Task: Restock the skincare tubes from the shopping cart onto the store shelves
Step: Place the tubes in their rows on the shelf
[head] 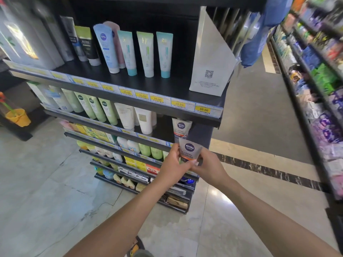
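A white Nivea Men tube (189,149) with an orange band is held upright in front of the third shelf's edge. My left hand (174,162) grips its left side and my right hand (207,165) pinches its lower right. Just above and behind it, a matching Nivea Men tube (181,128) stands at the right end of the second shelf (130,132). The top shelf (167,84) carries several upright tubes, among them a blue Nivea tube (105,47). No shopping cart shows in the head view.
A white paper bag (209,58) stands at the top shelf's right end. Green and white tubes (104,112) fill the second shelf's left. Another shelving run (319,89) lines the aisle at right. A yellow bucket (17,116) sits at far left.
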The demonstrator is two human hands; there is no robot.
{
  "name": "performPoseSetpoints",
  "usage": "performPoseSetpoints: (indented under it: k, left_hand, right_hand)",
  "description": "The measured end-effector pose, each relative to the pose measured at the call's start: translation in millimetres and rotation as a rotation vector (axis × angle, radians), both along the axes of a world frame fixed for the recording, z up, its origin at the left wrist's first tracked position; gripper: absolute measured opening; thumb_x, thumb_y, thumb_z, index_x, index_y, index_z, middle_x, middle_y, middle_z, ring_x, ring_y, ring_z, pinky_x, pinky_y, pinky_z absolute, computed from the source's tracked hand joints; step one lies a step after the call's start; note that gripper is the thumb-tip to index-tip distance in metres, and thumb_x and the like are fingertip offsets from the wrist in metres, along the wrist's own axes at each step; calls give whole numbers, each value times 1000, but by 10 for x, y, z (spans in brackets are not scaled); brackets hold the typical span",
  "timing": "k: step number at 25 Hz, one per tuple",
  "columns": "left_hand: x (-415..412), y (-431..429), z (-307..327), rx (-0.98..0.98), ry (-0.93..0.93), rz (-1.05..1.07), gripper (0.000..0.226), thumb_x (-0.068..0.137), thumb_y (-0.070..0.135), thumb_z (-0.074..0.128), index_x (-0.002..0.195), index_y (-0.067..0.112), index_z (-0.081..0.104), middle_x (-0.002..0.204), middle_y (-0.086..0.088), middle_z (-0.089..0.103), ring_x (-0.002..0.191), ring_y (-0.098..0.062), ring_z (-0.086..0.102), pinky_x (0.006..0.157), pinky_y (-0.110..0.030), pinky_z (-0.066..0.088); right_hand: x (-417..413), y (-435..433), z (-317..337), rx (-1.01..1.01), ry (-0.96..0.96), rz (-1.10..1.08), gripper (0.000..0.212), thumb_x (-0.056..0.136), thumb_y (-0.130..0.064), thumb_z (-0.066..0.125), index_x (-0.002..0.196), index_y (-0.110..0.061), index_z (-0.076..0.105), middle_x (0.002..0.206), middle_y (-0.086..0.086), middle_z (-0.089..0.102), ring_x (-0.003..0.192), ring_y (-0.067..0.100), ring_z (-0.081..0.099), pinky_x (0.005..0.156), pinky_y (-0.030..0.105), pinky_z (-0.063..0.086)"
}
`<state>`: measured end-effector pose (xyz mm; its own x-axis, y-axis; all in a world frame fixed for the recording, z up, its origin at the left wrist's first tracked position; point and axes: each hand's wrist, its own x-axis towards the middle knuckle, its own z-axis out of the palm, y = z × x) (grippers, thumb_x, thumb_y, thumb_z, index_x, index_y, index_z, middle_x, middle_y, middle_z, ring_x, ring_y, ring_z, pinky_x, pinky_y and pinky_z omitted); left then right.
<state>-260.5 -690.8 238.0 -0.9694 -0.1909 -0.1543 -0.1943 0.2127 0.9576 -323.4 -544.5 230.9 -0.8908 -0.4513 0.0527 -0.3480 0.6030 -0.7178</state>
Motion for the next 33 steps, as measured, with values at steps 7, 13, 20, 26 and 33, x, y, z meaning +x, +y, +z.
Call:
performPoseSetpoints:
  k: [7,13,20,26,33]
  left_hand:
    - [-135,-359,-225,-916,12,-176,79,101,34,52,164,26,5,173,2,2,160,-19,-4,129,-48,12]
    - [-275,-569,-341,-1206,-264,-303,96,100,30,52,160,23,-24,169,-2,-27,156,-25,-25,128,-54,1]
    - [-252,-591,-377,-1200,-319,-311,111,96,31,62,157,27,-30,166,2,-34,153,-23,-31,127,-57,3]
    - [-253,-598,-374,-1203,-342,-327,116,95,33,66,156,26,-32,164,0,-37,152,-25,-33,127,-59,6]
    - [-243,-573,-378,-1194,-346,-337,113,95,31,62,157,25,-32,165,0,-37,152,-26,-33,127,-59,8]
  right_hand:
    - [-315,219,63,3,149,-135,52,86,-27,81,133,-35,60,128,-13,54,110,0,46,91,22,52]
    - [-498,110,29,-41,-48,-270,54,87,-23,80,135,-27,56,133,-6,61,112,11,57,87,26,52]
    - [-608,38,-32,-129,-250,-339,55,89,-27,78,137,-24,52,134,-1,64,115,19,62,90,34,52]
    - [-295,173,-191,39,-20,-382,26,98,-46,61,120,-31,58,131,-7,54,110,7,50,83,26,45]
    - [-290,146,-401,238,0,-202,44,103,-59,35,138,-41,55,149,-7,48,137,17,41,108,48,42]
